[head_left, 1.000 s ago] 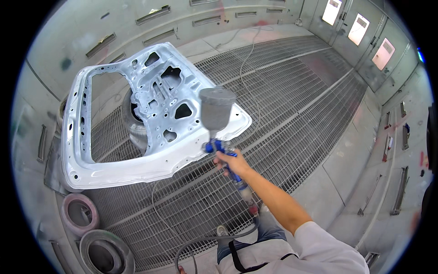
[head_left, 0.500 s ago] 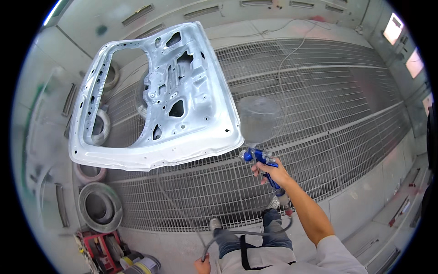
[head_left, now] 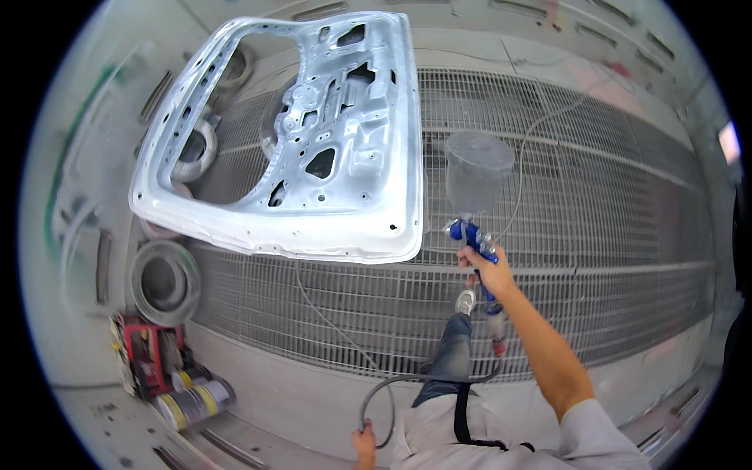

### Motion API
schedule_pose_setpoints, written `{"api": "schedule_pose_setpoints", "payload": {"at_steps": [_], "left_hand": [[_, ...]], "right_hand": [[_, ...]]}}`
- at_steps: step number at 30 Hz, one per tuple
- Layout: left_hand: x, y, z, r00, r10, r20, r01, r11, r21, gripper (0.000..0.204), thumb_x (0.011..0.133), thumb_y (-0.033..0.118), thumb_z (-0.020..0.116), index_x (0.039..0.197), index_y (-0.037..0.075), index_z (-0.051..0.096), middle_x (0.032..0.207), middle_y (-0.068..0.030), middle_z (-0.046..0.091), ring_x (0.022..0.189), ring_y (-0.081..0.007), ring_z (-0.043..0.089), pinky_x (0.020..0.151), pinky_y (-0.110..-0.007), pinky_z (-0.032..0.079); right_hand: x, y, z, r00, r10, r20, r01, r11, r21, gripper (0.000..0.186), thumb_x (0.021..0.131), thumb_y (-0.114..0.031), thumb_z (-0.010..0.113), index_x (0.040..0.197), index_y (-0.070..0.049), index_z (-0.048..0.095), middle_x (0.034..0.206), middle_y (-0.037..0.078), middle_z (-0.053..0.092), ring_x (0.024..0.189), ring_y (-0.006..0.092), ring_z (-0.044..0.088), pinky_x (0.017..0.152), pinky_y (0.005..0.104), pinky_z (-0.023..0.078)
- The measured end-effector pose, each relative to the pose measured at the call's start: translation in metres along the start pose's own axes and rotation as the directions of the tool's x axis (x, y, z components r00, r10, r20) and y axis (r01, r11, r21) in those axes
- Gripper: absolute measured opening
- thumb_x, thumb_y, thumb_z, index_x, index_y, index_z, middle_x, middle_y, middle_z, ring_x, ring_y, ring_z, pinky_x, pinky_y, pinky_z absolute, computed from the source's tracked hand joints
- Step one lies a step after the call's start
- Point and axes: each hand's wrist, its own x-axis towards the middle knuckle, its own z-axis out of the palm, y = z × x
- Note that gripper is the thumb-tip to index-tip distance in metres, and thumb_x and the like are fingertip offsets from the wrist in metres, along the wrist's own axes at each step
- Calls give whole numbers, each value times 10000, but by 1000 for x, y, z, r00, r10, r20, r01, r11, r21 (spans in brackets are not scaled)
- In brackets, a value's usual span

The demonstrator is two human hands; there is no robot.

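Observation:
My right hand (head_left: 489, 270) is wrapped round the grip of a blue spray gun (head_left: 462, 231). A large translucent paint cup (head_left: 478, 176) stands on top of the gun, with the nozzle toward the left. From the base of the grip a grey air hose (head_left: 415, 377) loops across in front of my legs. Low in the picture, my left hand (head_left: 364, 444) is closed on that hose. To the left of the gun, apart from it, is a car tailgate (head_left: 341, 188) in pale grey-white, with a big window opening and several smaller holes. Its support is hidden.
Metal floor grating (head_left: 580, 235) runs beneath the tailgate and gun. Several tyres lie at the left, one tyre (head_left: 164, 282) nearest. A red rack (head_left: 149, 352) and a roll-shaped container (head_left: 196, 403) are at the lower left. A thin hose (head_left: 321, 309) trails over the grating.
My view has shifted, and I have stepped, one foot now forward on the grating. The spray gun is lifted more upright and sits farther from the tailgate's corner, its cup now showing clearly.

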Motion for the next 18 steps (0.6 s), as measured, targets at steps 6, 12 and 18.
{"api": "schedule_pose_setpoints", "payload": {"at_steps": [6,12,18], "left_hand": [[-34,101,79,1000,24,-8,-23,991,133,577,853,463,635,703,-94,647,624,-276,598,619,-432,604,597,-504,443],[-76,221,189,997,8,79,-20,987,162,483,826,448,641,806,-30,701,753,-265,652,774,-445,641,701,-501,496],[-131,297,211,999,-36,34,38,997,-63,420,817,399,648,786,-16,705,709,-226,658,717,-415,649,670,-473,502]], "right_hand": [[25,-44,-41,972,-60,228,48,997,58,262,931,-233,637,1047,2,638,943,89,676,833,158,634,510,307,545],[85,-118,-116,949,-86,303,127,985,-116,323,933,-254,625,1109,16,615,1016,120,674,839,179,622,508,305,545],[157,-157,-154,922,-41,384,109,982,-156,251,939,-190,602,1087,12,625,944,100,667,822,163,623,505,298,523]]}}
